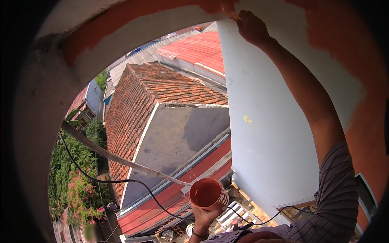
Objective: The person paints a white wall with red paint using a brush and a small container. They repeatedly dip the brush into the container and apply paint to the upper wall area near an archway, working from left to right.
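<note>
My left hand, low in the middle, grips a small paint pot from below and the near side. Inside the pot is red-brown paint. My right arm reaches up to the top of the view. There my right hand is closed around a paintbrush, of which only a short light-coloured part shows. The brush is at the wet red-brown band along the overhead beam, where it meets the white wall. The bristles are hard to make out.
A wooden pole slants across the left, and a black cable loops below it past the pot. Further down are a tiled roof, red metal roofing and flowering bushes. More red-brown paint covers the right wall.
</note>
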Available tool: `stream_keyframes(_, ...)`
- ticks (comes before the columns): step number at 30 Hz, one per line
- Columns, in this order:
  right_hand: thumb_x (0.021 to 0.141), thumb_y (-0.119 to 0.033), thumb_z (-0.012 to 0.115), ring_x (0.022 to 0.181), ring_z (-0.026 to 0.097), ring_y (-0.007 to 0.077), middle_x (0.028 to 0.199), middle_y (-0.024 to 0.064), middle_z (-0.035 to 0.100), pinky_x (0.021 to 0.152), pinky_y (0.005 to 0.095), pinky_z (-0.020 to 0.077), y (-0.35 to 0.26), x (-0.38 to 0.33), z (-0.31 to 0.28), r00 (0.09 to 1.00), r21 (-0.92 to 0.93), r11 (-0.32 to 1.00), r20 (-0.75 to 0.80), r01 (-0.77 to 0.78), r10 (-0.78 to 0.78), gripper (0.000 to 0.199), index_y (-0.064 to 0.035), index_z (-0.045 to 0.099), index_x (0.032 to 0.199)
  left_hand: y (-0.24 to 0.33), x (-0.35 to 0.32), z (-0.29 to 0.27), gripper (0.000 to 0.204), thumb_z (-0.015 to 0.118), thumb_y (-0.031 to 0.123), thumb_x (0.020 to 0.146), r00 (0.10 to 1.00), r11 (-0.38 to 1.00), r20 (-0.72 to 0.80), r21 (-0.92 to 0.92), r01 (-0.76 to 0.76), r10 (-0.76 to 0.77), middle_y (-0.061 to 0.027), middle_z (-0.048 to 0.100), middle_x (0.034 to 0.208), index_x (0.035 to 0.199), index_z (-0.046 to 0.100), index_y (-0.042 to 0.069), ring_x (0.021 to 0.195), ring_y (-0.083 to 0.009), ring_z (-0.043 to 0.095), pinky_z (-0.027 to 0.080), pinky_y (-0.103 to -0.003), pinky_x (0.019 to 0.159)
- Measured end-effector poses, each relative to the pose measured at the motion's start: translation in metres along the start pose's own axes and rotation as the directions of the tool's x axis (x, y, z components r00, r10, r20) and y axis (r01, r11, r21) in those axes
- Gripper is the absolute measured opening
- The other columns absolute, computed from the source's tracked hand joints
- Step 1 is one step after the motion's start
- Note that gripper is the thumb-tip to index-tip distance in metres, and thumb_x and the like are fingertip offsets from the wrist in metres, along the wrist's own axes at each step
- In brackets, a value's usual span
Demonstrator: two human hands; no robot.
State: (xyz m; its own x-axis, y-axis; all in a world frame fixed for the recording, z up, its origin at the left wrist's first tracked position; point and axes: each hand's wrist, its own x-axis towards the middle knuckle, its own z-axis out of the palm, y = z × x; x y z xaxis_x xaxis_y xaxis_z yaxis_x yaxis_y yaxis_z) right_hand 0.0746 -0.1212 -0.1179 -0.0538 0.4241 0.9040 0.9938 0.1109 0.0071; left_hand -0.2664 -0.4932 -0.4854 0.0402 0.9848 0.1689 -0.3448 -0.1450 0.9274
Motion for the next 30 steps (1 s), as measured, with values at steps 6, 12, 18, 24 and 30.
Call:
stream_keyframes(6,0.101,-0.010,0.056,0.118,0.070,0.0351,0.122,0.0172,0.075,0.101,0.0475,0.0546,0.016,0.036,-0.003,0.997,0.151,0.989,0.075,-0.005,-0.006,0.040,-0.0126,0.066,0.139,-0.004,-0.002,0.000,0.093,0.099,0.011,0.061,1.000,1.000,-0.007,-0.031,0.008,-0.008,-0.0153,0.071,0.130,0.143,0.056,-0.003,0.118,-0.0268,0.071,0.057,-0.043,0.103)
stream_keyframes(12,0.094,-0.011,0.060,0.109,0.074,0.0345,0.116,0.0168,0.075,0.093,0.0497,0.0591,0.042,0.034,0.026,0.975,-0.217,0.976,0.218,0.006,0.042,0.036,-0.0054,0.069,0.129,-0.014,-0.005,-0.007,0.091,0.099,0.010,0.062,0.999,0.997,-0.023,-0.054,0.047,-0.049,-0.0140,0.072,0.128,0.142,0.057,-0.003,0.116,-0.0256,0.071,0.058,-0.041,0.102)
stream_keyframes(18,0.098,-0.013,0.057,0.110,0.073,0.0336,0.116,0.0156,0.077,0.093,0.0483,0.0579,0.029,0.049,0.001,0.972,-0.189,0.978,0.231,0.091,-0.046,0.040,-0.0138,0.068,0.136,-0.011,-0.004,-0.011,0.089,0.099,0.009,0.062,0.999,0.999,-0.023,-0.029,0.024,-0.025,-0.0129,0.072,0.128,0.140,0.058,-0.002,0.115,-0.0244,0.071,0.058,-0.040,0.101)
stream_keyframes(24,0.106,-0.015,0.048,0.104,0.072,0.0350,0.120,0.0185,0.074,0.092,0.0473,0.0555,0.000,0.069,-0.006,0.968,0.283,0.929,-0.151,0.237,-0.201,0.044,-0.0214,0.064,0.146,0.004,-0.004,0.001,0.089,0.099,0.009,0.062,1.000,1.000,-0.029,0.000,0.003,-0.003,-0.0125,0.072,0.128,0.140,0.058,-0.002,0.115,-0.0240,0.071,0.058,-0.040,0.101)
stream_keyframes(30,0.096,-0.014,0.061,0.101,0.076,0.0342,0.108,0.0163,0.078,0.087,0.0498,0.0610,0.015,0.046,0.001,0.976,-0.184,0.983,0.209,-0.013,0.052,0.038,-0.0131,0.071,0.132,0.000,-0.004,0.002,0.093,0.099,0.011,0.061,0.999,0.999,-0.013,-0.031,-0.029,0.029,-0.0135,0.072,0.129,0.143,0.056,-0.003,0.116,-0.0247,0.071,0.057,-0.041,0.103)
